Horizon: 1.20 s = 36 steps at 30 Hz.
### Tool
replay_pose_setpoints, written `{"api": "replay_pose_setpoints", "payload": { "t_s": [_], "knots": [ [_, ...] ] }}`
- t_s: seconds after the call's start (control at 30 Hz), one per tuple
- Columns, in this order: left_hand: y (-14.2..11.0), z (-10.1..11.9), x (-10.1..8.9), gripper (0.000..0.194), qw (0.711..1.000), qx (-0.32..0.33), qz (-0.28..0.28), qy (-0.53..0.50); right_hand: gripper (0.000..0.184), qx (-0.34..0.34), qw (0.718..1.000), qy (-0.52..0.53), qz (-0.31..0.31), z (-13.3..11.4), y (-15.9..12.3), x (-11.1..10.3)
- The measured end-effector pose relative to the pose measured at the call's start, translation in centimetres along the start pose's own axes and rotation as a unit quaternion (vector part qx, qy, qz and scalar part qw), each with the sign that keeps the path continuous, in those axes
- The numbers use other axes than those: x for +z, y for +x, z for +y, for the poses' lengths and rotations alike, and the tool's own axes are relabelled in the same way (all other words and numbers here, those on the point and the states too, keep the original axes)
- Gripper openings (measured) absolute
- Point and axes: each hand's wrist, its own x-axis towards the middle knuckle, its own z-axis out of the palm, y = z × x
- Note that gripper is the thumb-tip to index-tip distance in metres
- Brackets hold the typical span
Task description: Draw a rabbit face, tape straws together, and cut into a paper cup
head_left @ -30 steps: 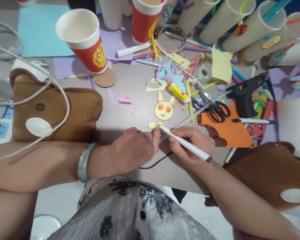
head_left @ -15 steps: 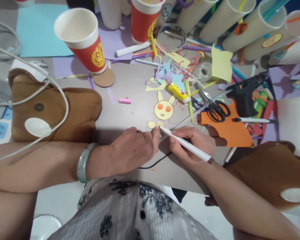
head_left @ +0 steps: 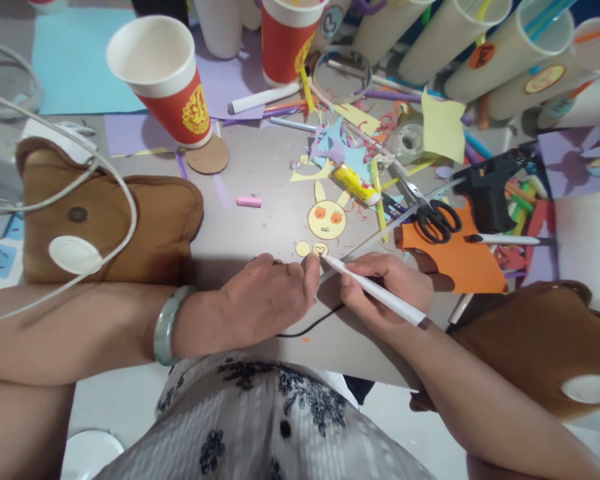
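Note:
My right hand [head_left: 387, 287] grips a white marker [head_left: 387, 298] between thumb and fingers. The marker's tip meets the lower edge of a small yellow paper circle [head_left: 321, 249] that bears a drawn heart. With its fingers curled, my left hand [head_left: 270, 293] holds this circle down by a fingertip at its near edge. A plain yellow paper circle [head_left: 303, 249] lies just left of it. Above both is a yellow paper rabbit face [head_left: 327, 220] with two ears, orange eyes and a small drawn mouth.
Beyond lie a glue stick [head_left: 356, 185], black-handled scissors [head_left: 437, 220], orange paper [head_left: 460, 257] and a black glue gun [head_left: 493, 193]. A red paper cup [head_left: 187, 110] stands at the left, near a brown cushion [head_left: 110, 227]. A pink marker cap [head_left: 249, 202] sits mid-table.
The marker tip and my right hand have shifted slightly right, and more of the drawn heart shows. My left hand stays at the circle.

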Motion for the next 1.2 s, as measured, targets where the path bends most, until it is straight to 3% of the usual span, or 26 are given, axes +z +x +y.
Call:
{"api": "replay_pose_setpoints", "payload": {
  "t_s": [0.23,0.6,0.87,1.03,1.2],
  "knots": [
    [0.07,0.01,-0.09,0.043,1.000,-0.002,-0.023,-0.008,0.012,0.001,1.000,-0.013,0.001,-0.01,0.06,-0.05],
    [0.06,0.01,-0.01,0.042,1.000,-0.002,-0.003,0.000,0.012,-0.016,1.000,-0.015,0.003,0.11,-0.04,-0.17],
    [-0.05,0.12,0.21,0.038,0.999,-0.013,0.050,0.008,0.013,-0.012,1.000,-0.014,0.003,0.02,-0.08,-0.14],
    [-0.10,0.09,0.31,0.042,0.999,-0.010,0.049,0.008,0.013,0.011,1.000,0.000,0.026,0.06,-0.27,-0.11],
    [-0.14,0.07,0.48,0.045,0.999,-0.011,0.053,0.006,0.013,0.015,1.000,-0.012,0.011,0.04,-0.30,-0.29]
  ]
}}
